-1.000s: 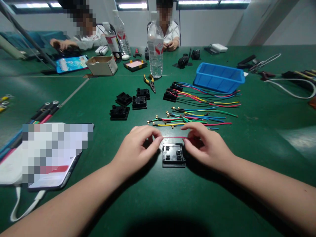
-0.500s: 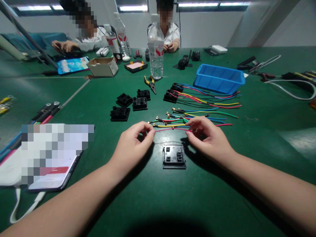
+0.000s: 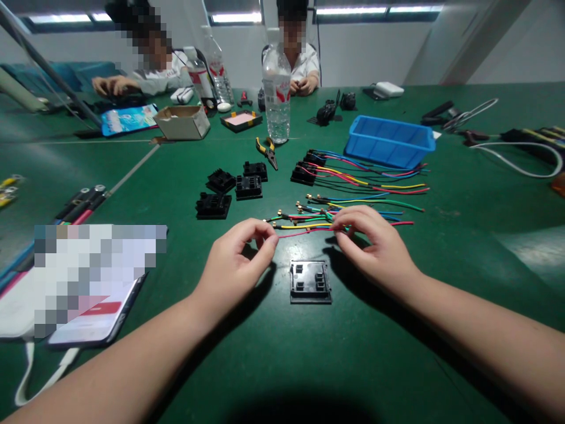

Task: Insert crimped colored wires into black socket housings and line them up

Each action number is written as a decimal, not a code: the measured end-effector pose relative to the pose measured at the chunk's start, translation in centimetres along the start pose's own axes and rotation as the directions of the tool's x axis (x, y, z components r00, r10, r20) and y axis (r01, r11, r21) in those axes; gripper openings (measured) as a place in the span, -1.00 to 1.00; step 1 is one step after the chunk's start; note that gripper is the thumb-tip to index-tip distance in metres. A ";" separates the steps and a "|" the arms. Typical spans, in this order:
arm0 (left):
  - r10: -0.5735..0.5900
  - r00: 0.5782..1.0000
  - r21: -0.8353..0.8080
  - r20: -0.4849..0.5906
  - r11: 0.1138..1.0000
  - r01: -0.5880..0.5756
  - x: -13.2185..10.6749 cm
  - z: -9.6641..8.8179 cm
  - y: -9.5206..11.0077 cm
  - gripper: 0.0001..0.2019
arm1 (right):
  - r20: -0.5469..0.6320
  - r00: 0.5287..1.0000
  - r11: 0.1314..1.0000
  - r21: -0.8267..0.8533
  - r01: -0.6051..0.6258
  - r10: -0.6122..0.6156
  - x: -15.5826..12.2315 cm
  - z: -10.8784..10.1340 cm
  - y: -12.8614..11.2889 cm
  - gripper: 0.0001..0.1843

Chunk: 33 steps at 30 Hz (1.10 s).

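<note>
While each end of the red wire [image 3: 304, 231] is pinched in a closed grip, by the left hand [image 3: 238, 259] and the right hand [image 3: 371, 244], it is held over the worktop [image 3: 282, 353], just beyond the black housing [image 3: 310, 281].

Strip lights [image 3: 362, 9] high on the far wall give even, fairly bright light. The green table [image 3: 463, 330] has a pale sheen near its right edge. Soft shadows lie under the left hand [image 3: 236, 262] and right hand [image 3: 375, 247]. A dark blot sits at the near edge. Wide-angle distortion bends the frame's edges.
</note>
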<state>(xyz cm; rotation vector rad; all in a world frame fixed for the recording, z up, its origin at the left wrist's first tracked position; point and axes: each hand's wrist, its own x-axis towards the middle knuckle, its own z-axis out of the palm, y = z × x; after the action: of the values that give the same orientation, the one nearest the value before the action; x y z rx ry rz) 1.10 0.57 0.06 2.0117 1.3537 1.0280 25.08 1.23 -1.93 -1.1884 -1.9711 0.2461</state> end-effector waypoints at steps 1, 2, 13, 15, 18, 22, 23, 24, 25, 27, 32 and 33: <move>0.024 1.000 -0.006 0.008 1.000 -0.024 -0.1 0.0 0.0 -0.91 | -0.033 0.999 0.999 -0.039 0.018 -0.020 0.1 -0.1 0.0 -0.87; 0.038 0.999 -0.009 0.018 0.999 -0.038 -0.1 0.0 0.0 -0.92 | -0.056 0.998 0.998 -0.064 0.021 -0.025 0.1 -0.2 0.0 -0.87; 0.137 0.986 0.041 0.096 0.989 -0.142 -0.3 0.0 -0.4 -0.95 | -0.076 0.996 0.993 0.108 0.055 -0.047 -0.5 -0.5 -0.6 -0.74; 0.158 0.981 0.076 0.115 0.983 -0.167 -0.3 -0.1 -0.3 -0.94 | -0.043 0.996 0.990 0.120 0.077 -0.073 -0.5 -0.5 -0.8 -0.71; 0.192 0.972 0.107 0.136 0.972 -0.207 -0.3 -0.1 -0.1 -0.94 | -0.026 0.993 0.984 0.131 0.120 -0.118 -0.6 -0.6 -0.9 -0.70; 0.226 0.958 0.108 0.174 0.963 -0.247 -0.2 -0.1 -0.1 -0.94 | -0.068 0.991 0.985 0.126 0.121 -0.113 -0.9 -0.7 -0.8 -0.74; 0.225 0.956 0.110 0.187 0.962 -0.248 -0.1 0.0 -0.1 -0.94 | -0.085 0.991 0.984 0.139 0.110 -0.099 -1.0 -0.6 -0.8 -0.73; 0.222 0.955 0.113 0.198 0.962 -0.247 -0.1 0.0 -0.2 -0.94 | -0.102 0.991 0.982 0.159 0.099 -0.084 -1.1 -0.5 -0.7 -0.71; 0.216 0.954 0.117 0.207 0.963 -0.243 -0.1 0.1 -0.2 -0.94 | -0.120 0.991 0.979 0.185 0.089 -0.067 -1.1 -0.4 -0.7 -0.69; 0.204 0.954 0.123 0.220 0.964 -0.234 -0.1 0.1 -0.1 -0.93 | -0.140 0.990 0.968 0.240 0.069 -0.035 -1.1 -0.1 -0.5 -0.66; 0.184 0.953 0.133 0.240 0.966 -0.220 -0.1 0.0 0.0 -0.90 | -0.136 0.991 0.954 0.295 0.058 -0.018 -1.1 0.0 -0.3 -0.68; 0.183 0.953 0.134 0.241 0.966 -0.219 -0.1 0.0 0.0 -0.90 | -0.125 0.992 0.955 0.287 0.071 -0.036 -1.1 0.0 -0.2 -0.69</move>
<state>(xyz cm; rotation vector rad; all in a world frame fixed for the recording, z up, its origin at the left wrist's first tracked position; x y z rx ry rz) 1.12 0.45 0.03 2.3459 1.1587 0.7624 25.20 0.23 -2.38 -0.9365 -1.7887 0.4136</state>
